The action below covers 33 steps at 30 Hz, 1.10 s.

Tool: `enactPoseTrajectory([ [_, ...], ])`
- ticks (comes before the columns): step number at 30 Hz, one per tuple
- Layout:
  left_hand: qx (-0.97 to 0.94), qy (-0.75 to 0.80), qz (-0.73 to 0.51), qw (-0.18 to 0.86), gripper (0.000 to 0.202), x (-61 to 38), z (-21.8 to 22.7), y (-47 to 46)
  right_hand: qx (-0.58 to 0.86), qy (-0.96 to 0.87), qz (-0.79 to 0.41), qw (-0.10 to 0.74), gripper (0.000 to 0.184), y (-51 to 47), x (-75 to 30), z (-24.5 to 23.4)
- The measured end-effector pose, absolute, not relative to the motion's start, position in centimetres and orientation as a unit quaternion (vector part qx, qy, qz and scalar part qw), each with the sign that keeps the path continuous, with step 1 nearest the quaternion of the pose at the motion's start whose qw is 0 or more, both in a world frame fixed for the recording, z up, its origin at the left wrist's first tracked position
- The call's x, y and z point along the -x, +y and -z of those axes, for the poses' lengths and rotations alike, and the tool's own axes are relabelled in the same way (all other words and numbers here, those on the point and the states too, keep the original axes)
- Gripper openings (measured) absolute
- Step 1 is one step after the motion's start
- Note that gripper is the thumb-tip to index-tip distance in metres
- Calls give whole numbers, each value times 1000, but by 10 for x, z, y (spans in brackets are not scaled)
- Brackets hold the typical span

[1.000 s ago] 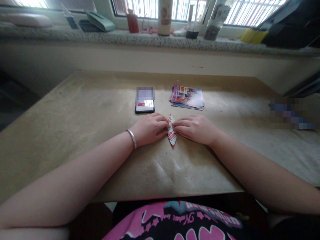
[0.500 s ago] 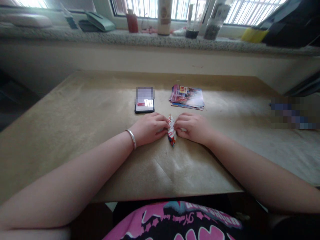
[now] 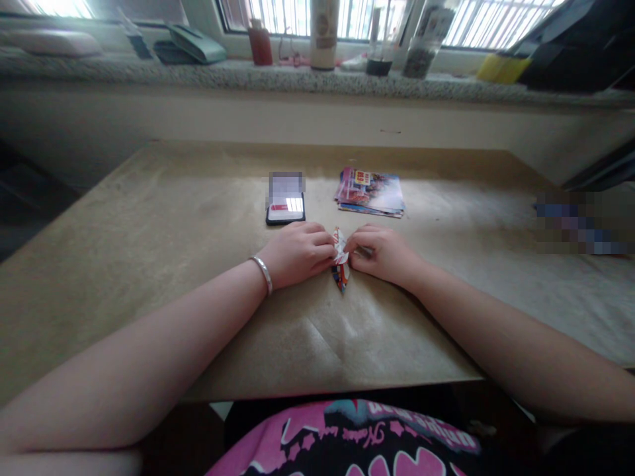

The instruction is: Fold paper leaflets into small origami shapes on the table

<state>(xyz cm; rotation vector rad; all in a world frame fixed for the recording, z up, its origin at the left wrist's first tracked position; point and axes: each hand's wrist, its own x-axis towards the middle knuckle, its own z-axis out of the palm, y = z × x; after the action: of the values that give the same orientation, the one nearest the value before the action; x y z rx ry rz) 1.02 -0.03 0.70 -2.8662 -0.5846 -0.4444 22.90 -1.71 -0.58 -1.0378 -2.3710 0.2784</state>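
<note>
A small folded piece of glossy printed paper (image 3: 340,261), narrow and pointed, stands out on the brown paper table cover (image 3: 149,277) in front of me. My left hand (image 3: 297,254), with a silver bangle (image 3: 262,274) on the wrist, pinches its left side. My right hand (image 3: 381,254) has curled fingers pressed on its right side. The hands hide much of the fold. A stack of colourful printed flyers (image 3: 370,192) lies beyond my right hand, and a black smartphone (image 3: 286,215), partly blurred, lies beyond my left hand.
Something blurred and blue (image 3: 580,221) lies at the right of the table. Beyond the table's far edge, a granite windowsill (image 3: 278,78) holds bottles, jars and a green case (image 3: 191,51). My pink and black printed top (image 3: 352,439) shows below the near edge.
The paper has been folded narrower, and its printed colour now shows at the lower tip instead of white with red labels. My right hand has curled and drawn back slightly to the right.
</note>
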Motion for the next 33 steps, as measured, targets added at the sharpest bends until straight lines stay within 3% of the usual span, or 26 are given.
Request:
enactPoseTrajectory([
  [11,959,-211,144,120,26,-9,-9,-2,361,-917,24,167,19,-30,-226,-5],
  [26,948,-238,153,149,31,-9,-8,-3,363,-913,90,160,20,-26,-221,-3],
  [33,941,-262,158,142,27,-11,-6,-3,399,-899,48,175,15,-22,-213,-3],
])
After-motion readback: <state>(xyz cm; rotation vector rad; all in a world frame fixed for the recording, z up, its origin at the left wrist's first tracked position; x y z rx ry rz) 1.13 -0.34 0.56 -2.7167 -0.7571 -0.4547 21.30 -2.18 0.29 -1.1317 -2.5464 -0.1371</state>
